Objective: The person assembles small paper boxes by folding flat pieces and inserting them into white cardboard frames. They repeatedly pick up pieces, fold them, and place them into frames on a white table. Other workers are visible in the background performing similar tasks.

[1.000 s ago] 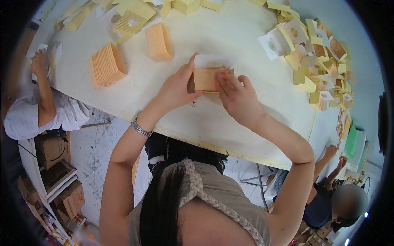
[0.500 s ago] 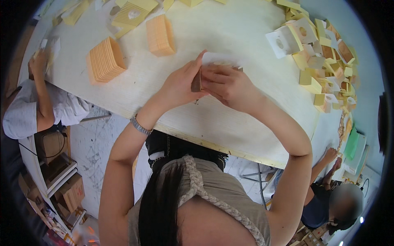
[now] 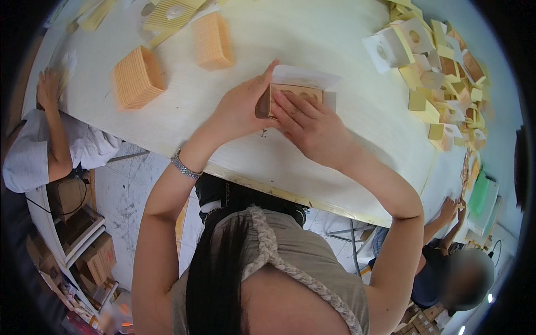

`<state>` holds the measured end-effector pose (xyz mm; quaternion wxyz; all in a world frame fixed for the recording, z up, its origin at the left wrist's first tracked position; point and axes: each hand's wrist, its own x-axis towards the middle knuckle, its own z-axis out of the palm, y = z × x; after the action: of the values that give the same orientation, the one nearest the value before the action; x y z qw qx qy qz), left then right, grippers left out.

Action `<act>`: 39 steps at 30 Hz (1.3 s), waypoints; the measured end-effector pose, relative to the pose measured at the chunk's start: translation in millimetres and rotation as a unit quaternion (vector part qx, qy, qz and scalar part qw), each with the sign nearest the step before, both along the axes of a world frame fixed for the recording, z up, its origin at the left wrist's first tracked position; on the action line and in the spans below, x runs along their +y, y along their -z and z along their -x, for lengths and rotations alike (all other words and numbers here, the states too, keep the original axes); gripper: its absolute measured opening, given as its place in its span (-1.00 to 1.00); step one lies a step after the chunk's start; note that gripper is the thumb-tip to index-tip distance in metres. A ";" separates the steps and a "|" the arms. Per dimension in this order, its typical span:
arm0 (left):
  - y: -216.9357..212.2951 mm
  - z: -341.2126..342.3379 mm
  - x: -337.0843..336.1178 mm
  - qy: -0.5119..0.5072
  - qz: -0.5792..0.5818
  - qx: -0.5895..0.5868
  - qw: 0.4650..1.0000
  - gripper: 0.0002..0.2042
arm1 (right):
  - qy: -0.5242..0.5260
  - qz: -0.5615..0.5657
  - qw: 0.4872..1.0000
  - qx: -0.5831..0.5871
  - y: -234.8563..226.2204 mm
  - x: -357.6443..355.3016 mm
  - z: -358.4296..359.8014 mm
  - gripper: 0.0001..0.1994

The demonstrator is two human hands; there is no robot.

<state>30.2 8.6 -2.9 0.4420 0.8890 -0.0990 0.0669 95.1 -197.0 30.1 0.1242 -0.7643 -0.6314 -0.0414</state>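
Note:
A small box [image 3: 263, 105] with a brown side and a raised white flap is held just above the table in front of me. My left hand [image 3: 237, 110] grips its left side, the thumb up along the flap's edge. In the box shows a peach-coloured insert [image 3: 314, 96] with round holes. My right hand [image 3: 318, 131] lies over the insert, its fingers stretched out and resting on it; the right thumb is mostly hidden. To the left, two stacks of nested peach card pieces, a nearer stack [image 3: 133, 84] and a farther stack [image 3: 207, 44], stand on the table.
A large heap of yellow and white folded card pieces [image 3: 441, 89] covers the table's right side. More yellow ridged card [image 3: 173, 14] lies at the far left. One co-worker's hand [image 3: 49, 86] works at the left; another person [image 3: 441, 262] sits at the lower right.
My right hand has shifted slightly right and down, its fingers now straighter over the insert. More of the insert and white flap shows. The whole view has shifted a little.

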 end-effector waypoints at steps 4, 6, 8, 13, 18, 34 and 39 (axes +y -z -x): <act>2.5 1.0 -1.9 -0.017 -0.013 0.002 1.000 0.07 | 0.078 -0.001 0.992 -0.101 7.8 -21.3 16.1 -0.55; 2.3 3.2 -3.7 -0.024 -0.015 0.005 1.000 0.07 | 0.111 -0.011 0.987 -0.112 10.0 -27.4 21.4 -0.55; 3.5 5.6 -3.4 -0.028 -0.032 -0.007 0.999 0.07 | 0.120 -0.038 0.988 -0.092 7.5 -21.9 21.7 -0.56; -3.1 5.7 -7.3 -0.040 -0.022 0.028 0.999 0.06 | 0.108 -0.077 0.987 -0.093 13.7 -20.4 9.5 -0.69; 2.1 5.4 -7.1 -0.034 -0.061 -0.056 0.996 -0.01 | 0.133 -0.087 0.987 0.024 -12.3 -15.7 3.8 -0.90; 2.9 1.8 -6.4 -0.037 -0.060 -0.024 0.997 -0.05 | 0.032 0.005 0.999 0.018 -29.3 -0.7 -20.3 -0.85; 2.8 2.2 -5.9 -0.034 -0.066 -0.021 0.997 0.00 | -0.033 0.000 0.999 0.019 -10.2 -13.1 -32.2 -0.88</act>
<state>28.0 2.7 -5.7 0.3775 0.9175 -0.0821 0.0943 127.3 -210.1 40.3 0.1376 -0.7436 -0.6539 -0.0229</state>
